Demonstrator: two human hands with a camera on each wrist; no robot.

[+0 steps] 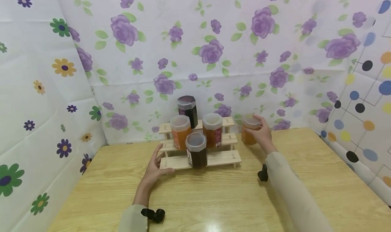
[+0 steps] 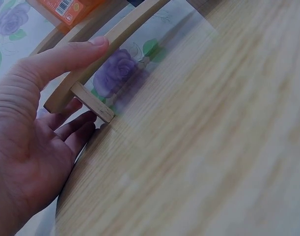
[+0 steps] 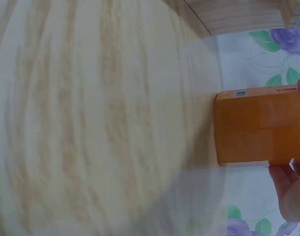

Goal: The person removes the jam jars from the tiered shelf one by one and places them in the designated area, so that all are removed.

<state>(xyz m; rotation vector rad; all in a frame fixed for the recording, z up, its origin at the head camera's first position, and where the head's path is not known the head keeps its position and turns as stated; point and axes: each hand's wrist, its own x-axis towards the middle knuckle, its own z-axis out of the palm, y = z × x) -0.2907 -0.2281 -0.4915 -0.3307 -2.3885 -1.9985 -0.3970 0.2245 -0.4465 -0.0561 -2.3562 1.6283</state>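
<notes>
A three-step wooden rack [image 1: 174, 162] stands on the table near the back. My left hand [image 1: 153, 169] grips the left end of its lowest step, thumb along the step and fingers round the end, as the left wrist view shows. To the right of the rack, my right hand [image 1: 263, 135] holds an orange jar [image 3: 258, 128] with a translucent lid, upright at the tabletop. The rack bears a dark jar [image 1: 198, 157] on the lowest step, an orange jar [image 1: 181, 137] and a reddish-orange jar [image 1: 212, 135] on the middle step, and another dark jar [image 1: 191, 114] on top.
The light wooden table [image 1: 213, 198] spreads in front of the rack. Behind it hangs a cloth [image 1: 195, 31] with purple flowers. Patterned sheets also line the left and right sides.
</notes>
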